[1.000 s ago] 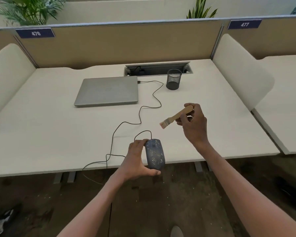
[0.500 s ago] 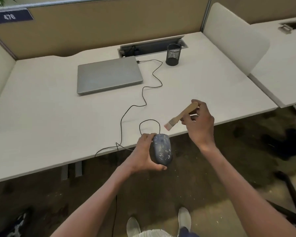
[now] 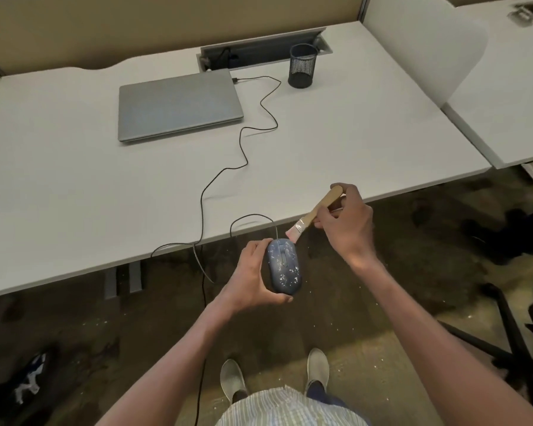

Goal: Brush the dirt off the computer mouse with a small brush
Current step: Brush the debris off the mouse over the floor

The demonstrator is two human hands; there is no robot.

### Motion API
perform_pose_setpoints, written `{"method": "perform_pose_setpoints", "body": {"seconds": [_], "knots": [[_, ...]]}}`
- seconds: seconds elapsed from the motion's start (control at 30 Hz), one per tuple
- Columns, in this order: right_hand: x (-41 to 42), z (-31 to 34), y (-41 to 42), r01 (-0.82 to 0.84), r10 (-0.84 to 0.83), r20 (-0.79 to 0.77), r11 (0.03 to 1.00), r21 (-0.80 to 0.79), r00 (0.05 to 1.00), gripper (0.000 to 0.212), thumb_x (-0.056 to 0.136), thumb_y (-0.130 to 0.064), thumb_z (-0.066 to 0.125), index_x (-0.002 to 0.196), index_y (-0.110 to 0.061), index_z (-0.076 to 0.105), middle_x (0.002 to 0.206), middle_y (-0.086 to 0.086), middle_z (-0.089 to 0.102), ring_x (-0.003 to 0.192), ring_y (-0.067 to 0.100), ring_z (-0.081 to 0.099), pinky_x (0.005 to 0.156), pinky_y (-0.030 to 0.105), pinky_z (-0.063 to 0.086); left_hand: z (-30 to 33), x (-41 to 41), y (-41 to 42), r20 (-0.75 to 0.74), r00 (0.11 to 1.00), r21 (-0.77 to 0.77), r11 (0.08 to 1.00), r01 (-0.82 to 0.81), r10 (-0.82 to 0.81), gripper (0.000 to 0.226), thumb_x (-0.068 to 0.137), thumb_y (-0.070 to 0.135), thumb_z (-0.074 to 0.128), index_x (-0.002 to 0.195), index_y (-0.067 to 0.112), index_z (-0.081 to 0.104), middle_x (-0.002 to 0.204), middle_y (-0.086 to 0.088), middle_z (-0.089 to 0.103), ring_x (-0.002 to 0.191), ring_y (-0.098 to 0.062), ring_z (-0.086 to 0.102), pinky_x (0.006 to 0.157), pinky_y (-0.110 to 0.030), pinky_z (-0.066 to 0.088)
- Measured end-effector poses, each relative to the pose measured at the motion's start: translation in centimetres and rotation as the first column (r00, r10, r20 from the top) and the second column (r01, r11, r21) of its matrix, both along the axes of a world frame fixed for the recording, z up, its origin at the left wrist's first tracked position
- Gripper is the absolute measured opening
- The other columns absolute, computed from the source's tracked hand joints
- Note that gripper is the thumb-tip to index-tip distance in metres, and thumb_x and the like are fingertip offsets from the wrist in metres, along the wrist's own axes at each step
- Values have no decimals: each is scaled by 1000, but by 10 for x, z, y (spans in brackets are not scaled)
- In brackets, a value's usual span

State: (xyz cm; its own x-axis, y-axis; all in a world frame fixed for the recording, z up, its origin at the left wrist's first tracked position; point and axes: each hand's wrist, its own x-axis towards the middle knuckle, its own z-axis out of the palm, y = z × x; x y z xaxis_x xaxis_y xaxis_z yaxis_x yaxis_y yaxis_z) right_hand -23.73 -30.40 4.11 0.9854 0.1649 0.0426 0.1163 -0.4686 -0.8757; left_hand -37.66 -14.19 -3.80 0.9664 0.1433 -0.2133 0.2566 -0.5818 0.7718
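A dark blue computer mouse (image 3: 283, 265) speckled with white dirt is held off the desk, just in front of the desk's near edge, above the floor. My left hand (image 3: 253, 278) grips it from the left side and underneath. My right hand (image 3: 348, 222) holds a small brush (image 3: 316, 212) by its wooden handle. The pale bristles point down-left and touch or nearly touch the mouse's front end. The mouse's black cable (image 3: 243, 155) runs over the desk to the laptop.
On the white desk (image 3: 74, 186) lie a closed grey laptop (image 3: 179, 107) and a black mesh pen cup (image 3: 302, 66) by a cable tray. A black chair base (image 3: 511, 342) stands on the floor at right. White specks lie on the floor.
Both hands have drawn back from over the desk to just past its near edge. The brush tip has come down close to the mouse's front. The camera has tilted further down.
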Motion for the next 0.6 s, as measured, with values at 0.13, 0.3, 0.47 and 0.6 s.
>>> {"method": "perform_pose_setpoints", "body": {"seconds": [0.13, 0.3, 0.47, 0.6], "knots": [[-7, -10, 0, 15, -16, -20, 1000, -23, 1000, 34, 90, -15, 69, 122, -16, 56, 82, -1, 73, 70, 12, 74, 65, 21, 60, -4, -4, -3, -19, 1000, 12, 1000, 11, -11, 124, 49, 64, 83, 152, 24, 27, 145, 4, 33, 132, -9, 36, 114, -28, 38], [-17, -16, 6, 6, -7, -24, 999, -36, 1000, 36, 90, -15, 71, 123, -14, 55, 86, 0, 72, 70, 12, 74, 68, 30, 64, -8, -11, -1, -24, 999, 24, 999, 22, -22, 125, 48, 68, 80, 152, 25, 25, 144, 5, 31, 130, -6, 34, 114, -29, 39], [-21, -17, 14, -9, 8, -18, 998, -59, 1000, 37, 91, -15, 71, 123, -14, 54, 86, -1, 72, 72, 12, 74, 69, 34, 64, -11, -11, 1, -14, 1000, 34, 999, 28, -28, 126, 47, 73, 77, 151, 26, 24, 143, 8, 30, 125, -3, 32, 112, -25, 38], [-22, -15, 17, -16, 14, -23, 998, -57, 1000, 37, 91, -14, 71, 123, -14, 54, 86, 1, 72, 72, 13, 74, 70, 35, 64, -14, -11, 3, 3, 1000, 43, 999, 25, -25, 126, 46, 74, 77, 151, 27, 24, 141, 10, 30, 123, 0, 31, 109, -19, 35]]}}
